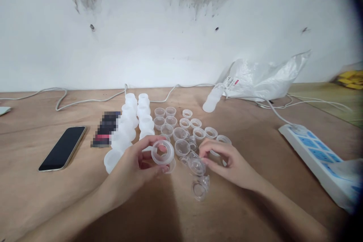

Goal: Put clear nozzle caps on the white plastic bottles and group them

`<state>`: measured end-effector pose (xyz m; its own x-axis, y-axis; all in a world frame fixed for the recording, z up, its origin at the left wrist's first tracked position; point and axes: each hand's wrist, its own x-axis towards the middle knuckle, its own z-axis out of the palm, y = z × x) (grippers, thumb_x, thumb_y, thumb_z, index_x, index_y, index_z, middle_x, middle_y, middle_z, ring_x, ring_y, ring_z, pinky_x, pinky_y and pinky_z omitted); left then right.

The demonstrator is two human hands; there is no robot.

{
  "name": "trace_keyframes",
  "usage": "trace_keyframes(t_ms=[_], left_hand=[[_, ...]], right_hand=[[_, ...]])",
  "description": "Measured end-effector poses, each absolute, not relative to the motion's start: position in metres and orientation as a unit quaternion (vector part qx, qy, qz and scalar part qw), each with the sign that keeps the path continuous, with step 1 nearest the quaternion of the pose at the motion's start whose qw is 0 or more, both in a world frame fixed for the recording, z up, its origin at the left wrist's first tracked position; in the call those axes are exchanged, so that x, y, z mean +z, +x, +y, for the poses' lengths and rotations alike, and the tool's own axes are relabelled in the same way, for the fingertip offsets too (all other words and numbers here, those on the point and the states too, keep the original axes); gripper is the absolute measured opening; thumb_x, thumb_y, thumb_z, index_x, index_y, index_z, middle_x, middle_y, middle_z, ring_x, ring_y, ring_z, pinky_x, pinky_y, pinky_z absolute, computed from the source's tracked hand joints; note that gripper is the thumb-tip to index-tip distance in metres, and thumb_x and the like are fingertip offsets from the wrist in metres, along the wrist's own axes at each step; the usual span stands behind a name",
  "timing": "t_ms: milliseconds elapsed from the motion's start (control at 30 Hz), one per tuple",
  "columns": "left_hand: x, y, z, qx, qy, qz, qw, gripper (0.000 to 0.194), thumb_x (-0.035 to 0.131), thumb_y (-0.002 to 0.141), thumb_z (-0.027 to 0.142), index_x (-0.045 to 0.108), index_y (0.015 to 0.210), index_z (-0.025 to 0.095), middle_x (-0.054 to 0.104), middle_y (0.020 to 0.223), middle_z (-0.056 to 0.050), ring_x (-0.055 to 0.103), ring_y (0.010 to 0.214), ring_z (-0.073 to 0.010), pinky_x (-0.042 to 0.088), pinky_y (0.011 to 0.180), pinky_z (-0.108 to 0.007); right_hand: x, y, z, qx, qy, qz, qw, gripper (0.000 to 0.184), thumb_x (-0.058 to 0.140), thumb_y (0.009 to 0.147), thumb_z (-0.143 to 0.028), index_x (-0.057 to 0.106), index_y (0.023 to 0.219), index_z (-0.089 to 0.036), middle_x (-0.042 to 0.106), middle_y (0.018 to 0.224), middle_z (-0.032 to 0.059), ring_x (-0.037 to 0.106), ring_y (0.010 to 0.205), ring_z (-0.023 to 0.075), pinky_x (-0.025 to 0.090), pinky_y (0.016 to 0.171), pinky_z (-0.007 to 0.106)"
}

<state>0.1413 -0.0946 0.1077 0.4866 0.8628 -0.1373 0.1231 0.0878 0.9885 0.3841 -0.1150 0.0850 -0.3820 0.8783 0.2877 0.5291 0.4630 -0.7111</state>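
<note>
My left hand (141,170) is closed around the edge of a translucent plastic ring (154,155), whose round opening faces me. Thumb and fingertips of my right hand (229,162) pinch the edge of a clear, moulded plastic piece (197,166) with a round end. Another clear piece (199,190) lies just below it on the table. Behind both hands stand several small clear cups (182,147), and to their right several translucent threaded rings (211,132). Part of the ring group is hidden behind my right hand.
Two rows of frosted white containers (129,117) stand left of the cups. A phone (62,148) and a pixelated dark item (106,130) lie farther left. At the back are stacked frosted pieces (211,100) and a plastic bag (261,77). A power strip (314,159) and cables lie right.
</note>
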Motion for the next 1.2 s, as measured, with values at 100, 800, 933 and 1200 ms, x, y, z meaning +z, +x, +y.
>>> trace_keyframes(t_ms=[100, 800, 933, 1200], left_hand=[[0.111, 0.146, -0.088, 0.299, 0.651, 0.409, 0.565, 0.036, 0.060, 0.070, 0.015, 0.048, 0.104, 0.022, 0.060, 0.093, -0.001, 0.062, 0.076, -0.0136, 0.050, 0.059, -0.022], [0.111, 0.160, -0.070, 0.326, 0.780, 0.418, 0.332, 0.038, 0.047, 0.082, 0.018, 0.034, 0.116, 0.026, 0.062, 0.096, -0.002, 0.063, 0.073, -0.0137, 0.053, 0.055, -0.023], [0.110, 0.160, -0.072, 0.339, 0.768, 0.412, 0.356, 0.039, 0.045, 0.083, 0.020, 0.032, 0.120, 0.025, 0.060, 0.101, -0.004, 0.063, 0.077, -0.0140, 0.056, 0.059, -0.024], [0.111, 0.160, -0.073, 0.344, 0.768, 0.392, 0.373, 0.037, 0.045, 0.083, 0.018, 0.034, 0.118, 0.026, 0.057, 0.104, -0.003, 0.063, 0.081, -0.0131, 0.056, 0.062, -0.023]], right_hand=[[0.100, 0.381, -0.105, 0.334, -0.425, -0.742, 0.397, 0.009, 0.045, 0.084, -0.024, 0.050, 0.077, -0.020, 0.057, 0.079, 0.0033, 0.056, 0.077, 0.0157, 0.046, 0.067, 0.029], [0.131, 0.338, -0.088, 0.272, -0.413, -0.786, 0.371, 0.032, 0.054, 0.075, -0.007, 0.055, 0.103, -0.024, 0.055, 0.113, 0.0021, 0.058, 0.092, 0.0119, 0.054, 0.072, 0.023], [0.134, 0.340, -0.092, 0.145, -0.411, -0.828, 0.354, 0.032, 0.050, 0.079, -0.006, 0.056, 0.106, -0.022, 0.059, 0.111, 0.0025, 0.056, 0.102, 0.0137, 0.049, 0.085, 0.028], [0.137, 0.339, -0.091, 0.091, -0.408, -0.837, 0.353, 0.015, 0.061, 0.076, -0.020, 0.063, 0.091, -0.017, 0.065, 0.075, 0.0013, 0.057, 0.062, 0.0105, 0.048, 0.055, 0.021]])
